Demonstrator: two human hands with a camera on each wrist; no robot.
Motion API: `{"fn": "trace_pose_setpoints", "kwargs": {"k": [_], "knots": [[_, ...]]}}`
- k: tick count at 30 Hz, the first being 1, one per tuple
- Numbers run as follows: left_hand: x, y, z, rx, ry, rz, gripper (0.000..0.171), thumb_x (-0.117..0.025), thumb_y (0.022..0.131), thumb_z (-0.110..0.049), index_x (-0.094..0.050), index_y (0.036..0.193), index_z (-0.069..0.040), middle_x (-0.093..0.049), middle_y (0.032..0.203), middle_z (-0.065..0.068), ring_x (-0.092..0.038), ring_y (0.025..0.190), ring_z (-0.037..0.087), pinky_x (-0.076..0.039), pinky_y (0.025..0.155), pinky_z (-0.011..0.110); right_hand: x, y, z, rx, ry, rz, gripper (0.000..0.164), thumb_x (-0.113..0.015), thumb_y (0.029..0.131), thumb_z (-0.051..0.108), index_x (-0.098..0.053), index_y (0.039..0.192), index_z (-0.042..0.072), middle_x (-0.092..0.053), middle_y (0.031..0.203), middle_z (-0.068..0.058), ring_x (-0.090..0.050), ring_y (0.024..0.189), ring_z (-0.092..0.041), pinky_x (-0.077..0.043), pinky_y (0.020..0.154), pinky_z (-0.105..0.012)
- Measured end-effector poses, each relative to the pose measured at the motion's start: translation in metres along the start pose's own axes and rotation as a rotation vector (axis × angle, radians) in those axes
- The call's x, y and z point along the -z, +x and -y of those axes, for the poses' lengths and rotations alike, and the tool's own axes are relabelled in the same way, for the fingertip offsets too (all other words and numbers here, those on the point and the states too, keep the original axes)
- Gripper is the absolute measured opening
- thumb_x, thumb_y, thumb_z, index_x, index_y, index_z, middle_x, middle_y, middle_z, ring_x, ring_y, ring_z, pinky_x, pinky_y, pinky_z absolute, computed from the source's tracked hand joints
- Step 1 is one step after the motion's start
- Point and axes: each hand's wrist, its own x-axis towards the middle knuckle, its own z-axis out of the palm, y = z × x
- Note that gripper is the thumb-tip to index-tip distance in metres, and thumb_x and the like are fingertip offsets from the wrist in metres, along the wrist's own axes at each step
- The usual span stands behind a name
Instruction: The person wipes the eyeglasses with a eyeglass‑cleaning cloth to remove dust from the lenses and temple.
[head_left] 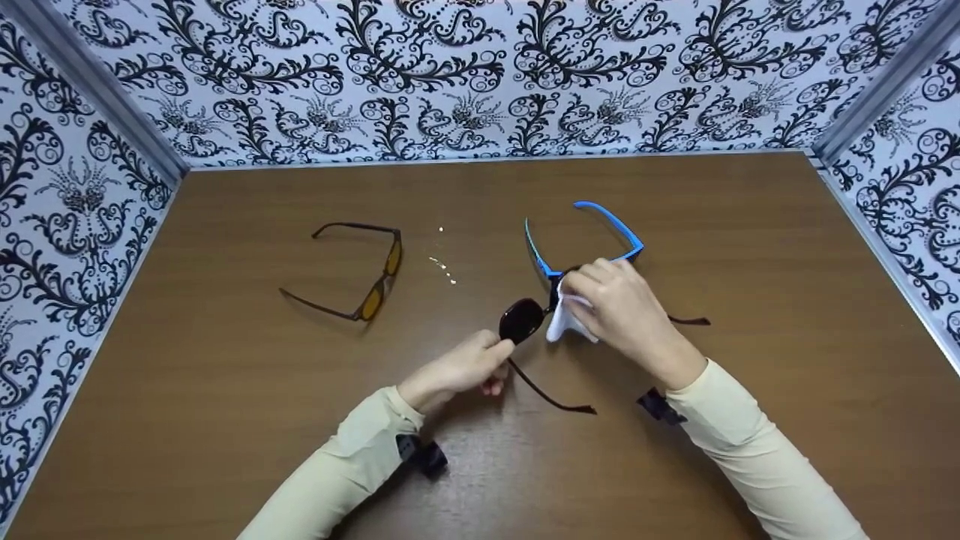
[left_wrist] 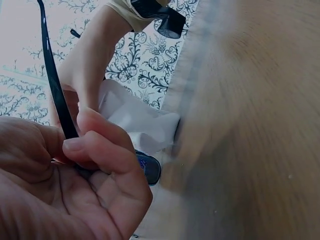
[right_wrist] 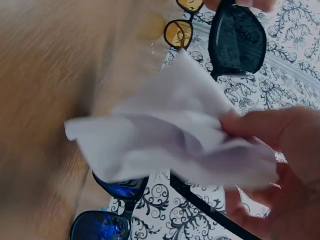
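Note:
Dark-lensed sunglasses [head_left: 520, 321] are held above the table between both hands. My left hand [head_left: 465, 367] pinches them at one end of the frame, and in the left wrist view a dark temple arm [left_wrist: 56, 90] rises past its curled fingers. My right hand [head_left: 622, 311] pinches a white cloth [right_wrist: 170, 130] over the other lens, which the cloth and hand hide. In the right wrist view the uncovered lens [right_wrist: 240, 40] shows dark and see-through. Just beyond the right hand lie blue-armed glasses [head_left: 624, 229], partly hidden by it; their lenses look mirrored blue in the right wrist view.
Dark-framed glasses with yellow lenses [head_left: 373, 301] lie on the left of the brown table [head_left: 225, 420], arms unfolded. Several small pale specks [head_left: 442, 265] dot the middle. Patterned black-and-white walls [head_left: 480, 82] enclose the back and both sides.

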Motion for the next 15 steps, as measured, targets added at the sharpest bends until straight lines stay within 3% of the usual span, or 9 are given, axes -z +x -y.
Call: {"fn": "trace_pose_setpoints", "kwargs": {"k": [4,8,12,15], "knots": [[-0.0013,0.0003,0.0013,0.016,-0.025,0.008,0.034,-0.036,0.091,-0.005,-0.037,0.058,-0.014,-0.037,0.046,-0.004,-0.046,0.042,0.007,-0.039,0.043,0.019,0.0014,-0.0025,0.0013,-0.026,-0.071,0.094,0.018,-0.079,0.073,0.004,-0.062,0.079,0.009,-0.065,0.077,-0.003,-0.058,0.076,-0.028,-0.042,0.068,-0.043],[-0.0018,0.0006,0.0004,0.027,-0.030,0.018,0.033,-0.036,0.090,-0.004,-0.037,0.059,-0.015,-0.036,0.046,-0.004,-0.045,0.041,0.007,-0.039,0.043,0.019,0.0028,-0.0038,0.0022,-0.098,-0.173,0.008,0.017,-0.076,0.073,0.004,-0.061,0.081,0.007,-0.065,0.077,-0.007,-0.058,0.075,-0.031,-0.042,0.065,-0.044],[-0.0014,0.0007,-0.0018,0.024,-0.028,0.025,0.035,-0.036,0.091,-0.005,-0.036,0.058,-0.015,-0.035,0.046,-0.004,-0.046,0.041,0.007,-0.039,0.043,0.018,0.0033,-0.0017,0.0017,-0.073,-0.085,-0.065,0.015,-0.075,0.076,0.001,-0.063,0.085,0.006,-0.065,0.079,-0.007,-0.056,0.074,-0.029,-0.042,0.067,-0.043],[-0.0010,0.0003,-0.0028,0.030,-0.037,0.030,0.035,-0.036,0.092,-0.005,-0.036,0.059,-0.015,-0.034,0.046,-0.004,-0.046,0.041,0.007,-0.039,0.043,0.018,0.0038,-0.0007,0.0015,-0.034,-0.004,0.011,0.016,-0.077,0.075,0.002,-0.064,0.084,0.007,-0.065,0.079,-0.004,-0.055,0.074,-0.027,-0.042,0.069,-0.043]]}}
